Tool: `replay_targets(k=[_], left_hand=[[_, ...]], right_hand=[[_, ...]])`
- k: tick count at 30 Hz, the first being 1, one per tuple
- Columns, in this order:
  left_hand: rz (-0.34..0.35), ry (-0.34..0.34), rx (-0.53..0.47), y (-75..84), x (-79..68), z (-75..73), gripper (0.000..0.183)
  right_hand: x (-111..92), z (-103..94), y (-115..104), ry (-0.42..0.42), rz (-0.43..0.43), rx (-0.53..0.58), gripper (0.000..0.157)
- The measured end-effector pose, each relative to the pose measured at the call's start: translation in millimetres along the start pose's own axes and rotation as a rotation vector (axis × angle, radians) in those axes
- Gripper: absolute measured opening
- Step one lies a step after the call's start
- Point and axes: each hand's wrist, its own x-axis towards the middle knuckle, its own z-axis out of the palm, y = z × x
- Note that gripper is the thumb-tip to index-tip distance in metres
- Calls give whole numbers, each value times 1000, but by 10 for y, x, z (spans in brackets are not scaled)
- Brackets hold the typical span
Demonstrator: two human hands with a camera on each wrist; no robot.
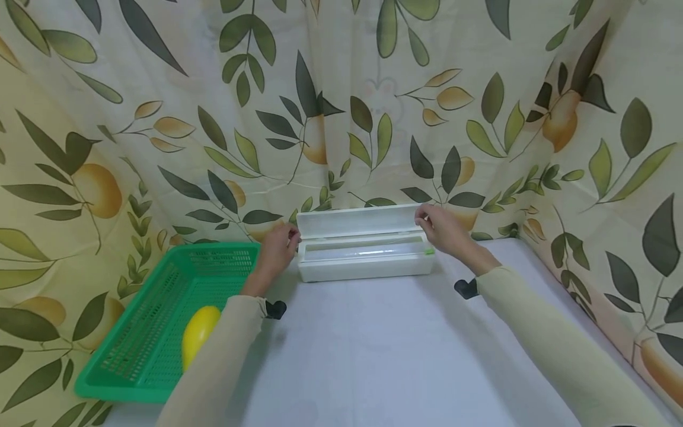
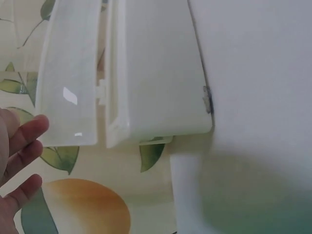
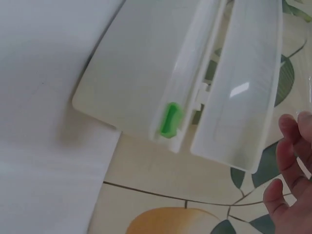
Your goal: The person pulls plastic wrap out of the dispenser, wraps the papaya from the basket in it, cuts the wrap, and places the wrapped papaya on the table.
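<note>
A white plastic-wrap dispenser [image 1: 368, 267] stands at the back of the table, its lid [image 1: 357, 222] raised. A clear roll [image 1: 368, 249] lies inside, and a green slide cutter [image 3: 170, 119] sits at its right end. My left hand [image 1: 277, 246] is at the left end beside the lid, thumb and finger pinched together. At the lid's upper right corner, my right hand [image 1: 445, 231] pinches in the same way. Faint edges of clear plastic wrap [image 3: 310, 92] show by the right fingertips; the wrap between the hands is nearly invisible.
A green plastic basket [image 1: 133, 332] stands at the left, partly behind my left sleeve. A yellow oblong object [image 1: 198, 332] lies inside it. Behind the table hangs a leaf-patterned curtain [image 1: 341, 148], close behind the dispenser. The tabletop [image 1: 363, 356] has a white cover.
</note>
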Motion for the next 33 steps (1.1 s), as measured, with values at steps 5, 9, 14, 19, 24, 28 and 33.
replay_targets(k=[5, 9, 14, 19, 24, 28, 33], left_hand=[[3, 11, -24, 41, 24, -105, 9], [14, 28, -7, 102, 53, -205, 8], [26, 47, 16, 171, 91, -298, 8], [35, 71, 38, 219, 118, -371, 9], [61, 89, 35, 267, 152, -455, 9], [102, 113, 21, 288, 175, -522, 8], [140, 136, 9, 296, 190, -605, 9]], right_hand=[[-7, -96, -74, 22, -20, -3, 8], [-29, -194, -152, 61, -65, -3, 7], [-43, -302, -211, 105, -112, 12, 4], [-31, -395, -254, 134, -154, 8, 4], [-14, -476, -294, 159, -168, -26, 4], [-9, -541, -339, 163, -189, -17, 4], [-3, -614, -411, 181, -230, -5, 5]])
